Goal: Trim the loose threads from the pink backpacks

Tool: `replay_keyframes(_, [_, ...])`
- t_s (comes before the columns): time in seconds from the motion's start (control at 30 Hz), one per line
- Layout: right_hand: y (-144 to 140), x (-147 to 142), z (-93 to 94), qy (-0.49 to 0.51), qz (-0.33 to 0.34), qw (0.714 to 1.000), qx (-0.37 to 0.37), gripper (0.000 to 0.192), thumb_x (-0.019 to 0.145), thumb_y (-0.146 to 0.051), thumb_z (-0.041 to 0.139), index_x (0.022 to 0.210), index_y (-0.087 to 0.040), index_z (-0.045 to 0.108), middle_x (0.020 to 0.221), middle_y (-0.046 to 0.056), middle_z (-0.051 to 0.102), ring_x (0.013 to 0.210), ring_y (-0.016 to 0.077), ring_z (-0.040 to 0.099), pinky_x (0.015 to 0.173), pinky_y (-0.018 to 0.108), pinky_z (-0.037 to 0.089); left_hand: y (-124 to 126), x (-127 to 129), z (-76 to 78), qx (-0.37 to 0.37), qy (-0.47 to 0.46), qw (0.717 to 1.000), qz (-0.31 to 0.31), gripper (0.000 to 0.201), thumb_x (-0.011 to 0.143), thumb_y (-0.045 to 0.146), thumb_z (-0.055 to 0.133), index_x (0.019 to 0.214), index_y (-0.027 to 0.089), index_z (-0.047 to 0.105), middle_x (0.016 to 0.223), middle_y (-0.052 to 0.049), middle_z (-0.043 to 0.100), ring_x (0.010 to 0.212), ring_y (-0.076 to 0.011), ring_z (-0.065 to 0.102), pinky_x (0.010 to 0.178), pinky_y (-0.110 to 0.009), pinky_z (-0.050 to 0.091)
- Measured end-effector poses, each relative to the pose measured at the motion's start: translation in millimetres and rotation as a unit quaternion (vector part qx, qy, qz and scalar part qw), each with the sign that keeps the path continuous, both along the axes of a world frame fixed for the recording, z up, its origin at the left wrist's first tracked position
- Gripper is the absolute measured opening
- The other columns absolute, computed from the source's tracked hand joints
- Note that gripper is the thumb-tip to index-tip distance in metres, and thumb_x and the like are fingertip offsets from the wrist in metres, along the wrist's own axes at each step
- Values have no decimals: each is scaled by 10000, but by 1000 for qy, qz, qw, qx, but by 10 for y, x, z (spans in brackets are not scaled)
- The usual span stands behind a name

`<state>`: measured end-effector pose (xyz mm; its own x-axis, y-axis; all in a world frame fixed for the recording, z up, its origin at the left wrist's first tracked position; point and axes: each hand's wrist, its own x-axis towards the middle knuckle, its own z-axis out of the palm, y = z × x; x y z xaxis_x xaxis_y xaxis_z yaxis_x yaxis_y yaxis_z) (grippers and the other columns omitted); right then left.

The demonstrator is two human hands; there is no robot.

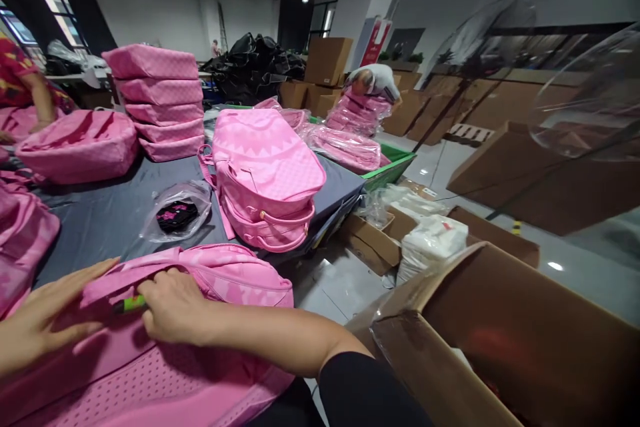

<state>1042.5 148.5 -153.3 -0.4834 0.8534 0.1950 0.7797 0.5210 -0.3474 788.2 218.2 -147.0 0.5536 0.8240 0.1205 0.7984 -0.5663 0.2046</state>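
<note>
1. Far left: a co-worker's arm (37, 97) in a red patterned sleeve rests by a slumped pink bag (77, 143) on the grey table (110, 213).
2. Your left hand (47, 317) lies flat on the near pink backpack (165, 360), fingers straight & close together, thumb out; it grips nothing.
3. That backpack sits at the table's near edge, right under you, mesh back panel up, strap running across the top.
4. Your right hand (173, 303) rests on the strap, fingers curled & pinching a small green marker-like item (131, 303). No writing legible on it.
5. Behind, a stack of folded pink bags (157, 107), 5 high.
6. Mid-table: clear poly bag (175, 213) w/ a black item showing pink print; too small to read.
7. Just right of it, a 2nd pink backpack (265, 177) lies w/ zigzag pattern & handle facing you. No brand readable.
8. Bagged pink packs (345, 147) on a green bin (395, 167); a person (375, 83) bends over more behind.
9. Red sign (376, 40) on the pillar: text illegible.
10. Right: open cardboard box (500, 340) near you, cartons w/ white bundles (430, 243) on the floor.
</note>
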Motion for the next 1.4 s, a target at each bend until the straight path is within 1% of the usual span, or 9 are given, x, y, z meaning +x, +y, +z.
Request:
replay_keyframes(0.13, [99,-65,54,-46,49,997,-29,325,852,-303,516,1113,-161,647,1067,118,679,943,268,634,781,387,538,-86,210,78,-43,-14,998,38,539,794,465,489,1329,438,551,1399,106,576,1275,-215,566,1100,-332,423])
replay_keyframes(0.23, [159,-80,67,-74,44,995,-48,353,844,-303,527,1149,-176,649,1123,122,647,992,288,605,786,399,534,-84,424,84,5,56,994,93,540,777,266,405,1264,243,638,1306,-27,658,1201,-254,605,1048,-376,441])
replay_keyframes(0.57, [-161,-264,-75,-3,129,990,-65,274,809,-183,512,1061,-144,613,1085,114,652,1008,245,558,863,360,486,-58,441,70,-3,53,994,92,540,760,144,466,1263,237,637,1275,-32,673,1159,-222,619,967,-332,450])
replay_keyframes(0.8, [-68,-118,-133,-68,109,986,-104,347,815,-74,455,1124,-162,588,1083,106,669,1006,236,609,801,323,452,-246,537,1,41,109,987,113,626,775,143,595,1391,219,508,1416,-79,554,1304,-248,488,1069,-420,354])
replay_keyframes(0.9, [7,-102,-144,-123,119,979,-109,382,820,-73,427,1159,-164,579,1024,100,699,897,241,658,695,311,431,-354,538,7,37,143,985,89,916,726,321,740,1522,204,301,1558,-144,360,1421,-326,334,1156,-519,227])
replay_keyframes(1.0, [85,-67,-153,-94,152,976,-123,431,785,-81,451,1187,-173,580,1033,92,710,917,233,664,719,296,436,-385,552,16,15,180,979,90,1212,629,406,841,1573,209,107,1631,-187,147,1489,-387,167,1172,-600,136])
replay_keyframes(1.1, [288,-17,-108,0,160,974,-158,384,747,-79,445,1072,-170,628,964,70,717,867,203,653,728,275,450,-325,579,-18,-1,216,970,114,1195,656,333,843,1576,213,90,1644,-188,43,1508,-393,85,1166,-630,139])
replay_keyframes(1.23, [708,119,-56,165,13,977,-135,512,812,-135,427,1310,-159,543,1005,75,723,833,202,666,765,296,487,-286,587,-131,17,213,967,142,1209,648,395,862,1574,181,114,1640,-200,-15,1514,-391,47,1168,-611,176])
replay_keyframes(1.4, [962,239,-211,64,-82,990,-99,564,857,-185,469,1420,-177,487,1055,120,729,936,288,690,786,367,506,-324,581,-257,34,193,962,188,1297,655,467,849,1579,163,-9,1635,-215,-36,1512,-398,47,1167,-615,162])
